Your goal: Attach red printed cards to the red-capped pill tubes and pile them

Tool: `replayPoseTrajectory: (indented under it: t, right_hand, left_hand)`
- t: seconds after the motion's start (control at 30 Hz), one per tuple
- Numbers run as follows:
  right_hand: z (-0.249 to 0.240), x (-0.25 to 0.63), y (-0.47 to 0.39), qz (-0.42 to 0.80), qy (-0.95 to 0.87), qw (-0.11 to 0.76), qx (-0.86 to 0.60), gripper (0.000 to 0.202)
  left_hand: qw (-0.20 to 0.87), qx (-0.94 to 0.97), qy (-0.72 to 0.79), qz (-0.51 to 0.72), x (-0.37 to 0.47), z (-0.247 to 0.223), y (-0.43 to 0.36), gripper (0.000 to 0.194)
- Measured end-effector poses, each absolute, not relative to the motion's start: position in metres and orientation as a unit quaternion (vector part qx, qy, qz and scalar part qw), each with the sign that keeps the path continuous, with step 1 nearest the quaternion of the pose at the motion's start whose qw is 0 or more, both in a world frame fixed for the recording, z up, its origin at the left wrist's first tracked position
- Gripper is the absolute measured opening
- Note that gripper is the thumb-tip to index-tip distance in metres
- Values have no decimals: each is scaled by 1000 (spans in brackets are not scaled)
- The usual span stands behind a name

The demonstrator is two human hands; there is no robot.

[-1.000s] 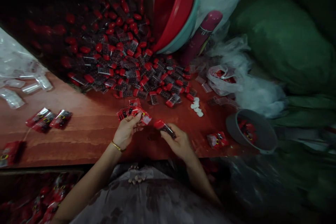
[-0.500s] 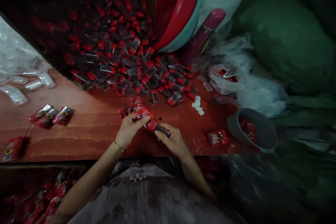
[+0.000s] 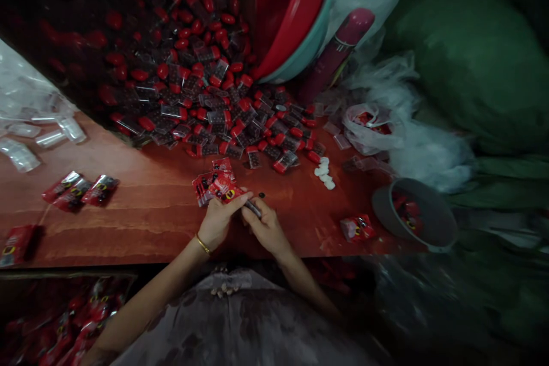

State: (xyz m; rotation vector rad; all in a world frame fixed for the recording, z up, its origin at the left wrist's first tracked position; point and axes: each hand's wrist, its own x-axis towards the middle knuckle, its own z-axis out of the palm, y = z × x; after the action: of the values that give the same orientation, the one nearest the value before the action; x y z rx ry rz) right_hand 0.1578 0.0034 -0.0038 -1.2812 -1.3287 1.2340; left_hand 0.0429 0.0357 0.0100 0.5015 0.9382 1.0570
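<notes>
So there's a little fan of red sachets (image 3: 217,186) with black and yellow print, glossy foil, pinched at their lower right corner and splaying out toward 10 o'clock just above the counter (image 3: 150,211). Right at their 4 o'clock edge sits a small dark capsule case (image 3: 254,209), mostly covered, lying tilted with one end poking out toward the sachets, touching them.
</notes>
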Motion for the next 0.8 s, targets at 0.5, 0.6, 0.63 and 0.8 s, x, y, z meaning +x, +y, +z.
replayPoseTrajectory:
  t: [0.5,0.6,0.63,0.8]
  right_hand:
    - [-13,156,8,456,-525,446,-564,34]
    - [-15,145,21,280,-614,425,-604,38]
    - [-14,142,25,233,-645,408,-602,39]
    - [-3,152,54,93,-727,355,-580,45]
  left_hand:
    - [801,232,391,390,37,18,29,27]
    - [807,197,403,383,26,15,27,24]
    - [814,185,410,367,20,14,27,25]
    - [806,104,465,350,-27,12,37,15]
